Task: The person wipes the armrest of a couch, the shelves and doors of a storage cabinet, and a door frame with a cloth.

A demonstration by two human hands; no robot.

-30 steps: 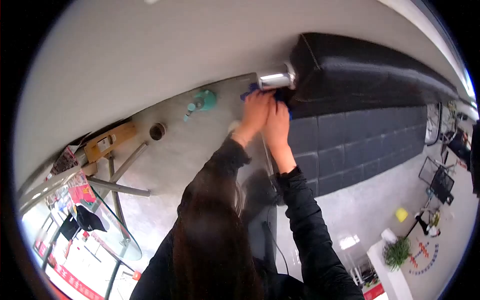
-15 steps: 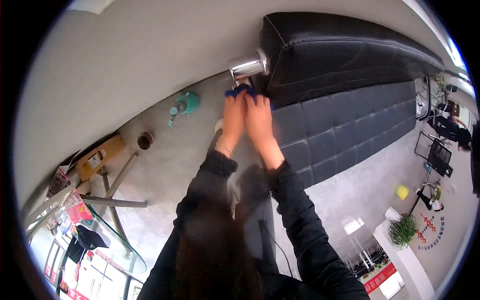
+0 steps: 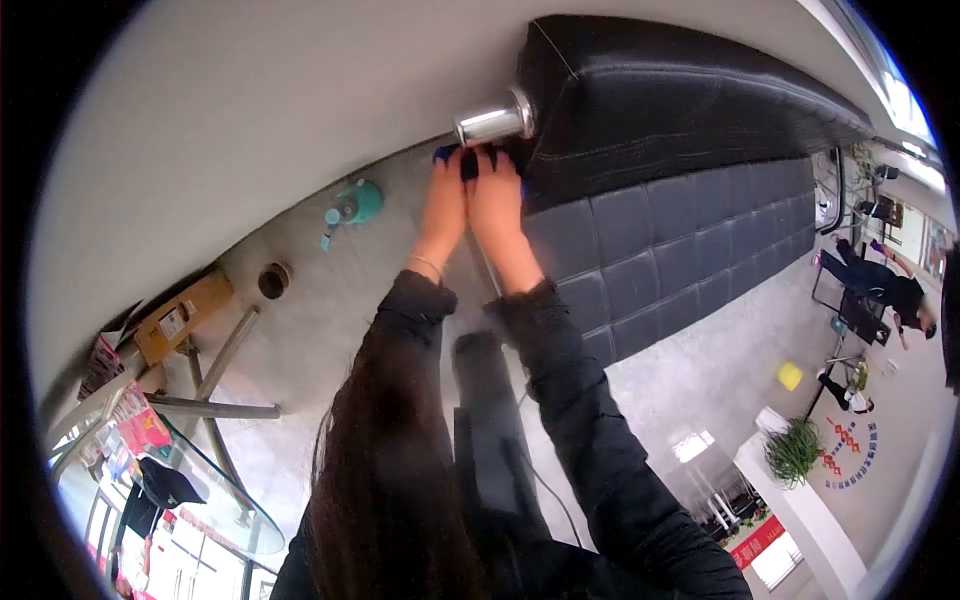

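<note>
My left hand (image 3: 446, 208) and my right hand (image 3: 495, 208) are side by side with fingers bent over a dark blue cloth (image 3: 443, 154). Only scraps of the cloth show around the fingertips. Both hands are right below the shiny chrome cylinder (image 3: 488, 125) at the end of the black leather sofa (image 3: 690, 115). What lies under the cloth is hidden by my fingers. To the left, a teal spray bottle (image 3: 360, 202) stands on the grey floor near the wall.
The sofa's tufted seat (image 3: 690, 250) stretches to the right. A round container (image 3: 273, 281), a cardboard box (image 3: 182, 315) and metal table legs (image 3: 215, 405) are at left. A yellow object (image 3: 790, 376), a plant (image 3: 795, 452) and a person (image 3: 880, 285) are at right.
Both hands have moved forward and slightly left with the cloth, closer to the chrome cylinder. The view has shifted a little. The person at far right has changed posture.
</note>
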